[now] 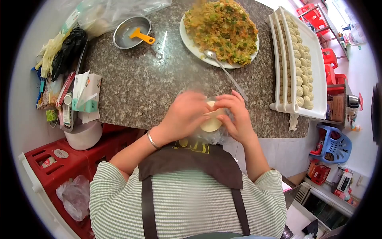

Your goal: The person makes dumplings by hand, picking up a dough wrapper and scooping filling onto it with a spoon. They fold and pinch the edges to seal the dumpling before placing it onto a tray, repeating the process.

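Near the counter's front edge, a pale round dough wrapper (211, 124) lies between my two hands, over clear plastic. My left hand (185, 113) is blurred by motion, its fingertips at the wrapper's left side. On the other side, my right hand (235, 113) has its thumb and fingers curved round the wrapper's upper right edge, pinching it. Beyond them stands a white plate (191, 46) heaped with chopped orange and green filling (223, 30). A metal spoon (229, 75) rests on the plate's rim, its handle reaching toward my right hand.
A metal bowl (123, 32) with a yellow scraper (142, 36) sits at the back left. Stacked white trays (318, 79) of pleated dumplings (303, 75) stand on the right. Tissue box (89, 92), bags and gloves line the left edge of the counter (135, 79).
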`<state>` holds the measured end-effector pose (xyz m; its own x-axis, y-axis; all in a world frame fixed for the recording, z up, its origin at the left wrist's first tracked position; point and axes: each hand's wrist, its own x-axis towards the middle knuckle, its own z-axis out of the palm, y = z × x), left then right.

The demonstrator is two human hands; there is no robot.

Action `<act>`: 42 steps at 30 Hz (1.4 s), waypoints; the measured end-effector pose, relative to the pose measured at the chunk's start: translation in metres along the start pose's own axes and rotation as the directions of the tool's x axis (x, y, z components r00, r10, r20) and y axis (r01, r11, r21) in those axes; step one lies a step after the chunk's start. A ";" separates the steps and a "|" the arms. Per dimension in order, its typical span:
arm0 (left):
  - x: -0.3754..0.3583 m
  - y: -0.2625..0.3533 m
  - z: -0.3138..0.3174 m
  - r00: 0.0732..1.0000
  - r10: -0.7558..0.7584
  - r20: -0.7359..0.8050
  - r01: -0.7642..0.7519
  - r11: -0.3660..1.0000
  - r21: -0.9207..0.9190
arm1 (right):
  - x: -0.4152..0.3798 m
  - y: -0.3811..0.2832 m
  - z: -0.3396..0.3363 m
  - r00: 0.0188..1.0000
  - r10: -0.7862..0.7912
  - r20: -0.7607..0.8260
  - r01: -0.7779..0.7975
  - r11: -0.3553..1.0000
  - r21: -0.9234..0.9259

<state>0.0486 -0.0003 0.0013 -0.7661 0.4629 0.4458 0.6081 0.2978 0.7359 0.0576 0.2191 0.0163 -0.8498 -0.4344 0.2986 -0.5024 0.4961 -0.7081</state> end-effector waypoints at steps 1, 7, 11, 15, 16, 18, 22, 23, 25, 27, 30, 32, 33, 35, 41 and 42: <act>-0.001 0.004 -0.001 0.999 -0.032 0.034 0.032 0.999 -0.009 | -0.003 0.002 -0.002 0.999 0.038 0.003 -0.038 0.999 0.025; 0.000 0.014 -0.006 0.818 -0.534 0.214 0.455 0.374 -0.808 | 0.000 0.011 -0.015 0.985 0.092 -0.147 -0.101 0.993 -0.057; 0.010 0.004 -0.010 0.760 -0.583 0.287 0.395 0.064 -0.916 | 0.026 0.035 -0.015 0.948 0.182 -0.262 -0.241 0.947 -0.212; 0.011 -0.017 -0.011 0.763 -0.552 0.337 0.355 -0.078 -0.932 | 0.028 0.029 -0.023 0.949 0.245 -0.200 -0.293 0.918 -0.266; 0.012 -0.019 -0.011 0.725 -0.610 0.320 0.355 -0.066 -0.932 | 0.026 0.022 -0.026 0.922 0.301 -0.244 -0.359 0.901 -0.245; 0.014 -0.023 -0.010 0.683 -0.666 0.299 0.353 -0.056 -0.934 | 0.017 0.028 -0.023 0.895 0.257 -0.364 -0.324 0.936 -0.138; 0.029 -0.037 0.004 0.675 -0.666 0.319 0.333 -0.111 -0.936 | -0.003 0.033 -0.011 0.872 0.356 -0.337 -0.412 0.904 -0.112; 0.033 -0.039 0.008 0.650 -0.680 0.340 0.322 -0.159 -0.933 | -0.005 0.031 -0.009 0.853 0.372 -0.366 -0.405 0.914 -0.016; 0.045 -0.042 0.018 0.689 -0.644 0.331 0.273 -0.192 -0.943 | -0.006 0.034 -0.005 0.829 0.364 -0.424 -0.381 0.923 0.049; 0.052 -0.039 0.025 0.728 -0.608 0.318 0.223 -0.229 -0.948 | -0.010 0.034 0.001 0.850 0.347 -0.397 -0.372 0.928 0.016; 0.056 -0.038 0.029 0.779 -0.587 0.221 0.252 -0.031 -0.967 | -0.011 0.023 0.002 0.886 0.321 -0.335 -0.353 0.935 -0.039; 0.049 -0.047 0.029 0.861 -0.507 0.033 0.333 0.514 -0.791 | -0.012 0.019 0.002 0.914 0.316 -0.255 -0.336 0.941 -0.036; 0.050 -0.045 0.025 0.862 -0.506 0.034 0.332 0.513 -0.792 | -0.010 0.015 -0.001 0.921 0.316 -0.226 -0.336 0.940 -0.056; 0.055 -0.039 0.013 0.720 -0.642 0.262 0.088 -0.289 -0.953 | -0.004 0.015 -0.005 0.917 0.316 -0.244 -0.327 0.945 -0.008; 0.060 -0.044 -0.002 0.709 -0.631 0.315 0.133 -0.319 -0.938 | 0.009 0.021 -0.003 0.911 0.332 -0.244 -0.338 0.941 0.020; 0.060 -0.045 -0.004 0.710 -0.633 0.308 0.127 -0.316 -0.940 | 0.007 0.018 -0.003 0.915 0.357 -0.187 -0.361 0.932 0.017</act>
<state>-0.0253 0.0111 -0.0032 -0.8648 0.3977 -0.3065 -0.4847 -0.8204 0.3033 0.0422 0.2276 0.0076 -0.9870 -0.0795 0.1398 -0.1592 0.6064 -0.7791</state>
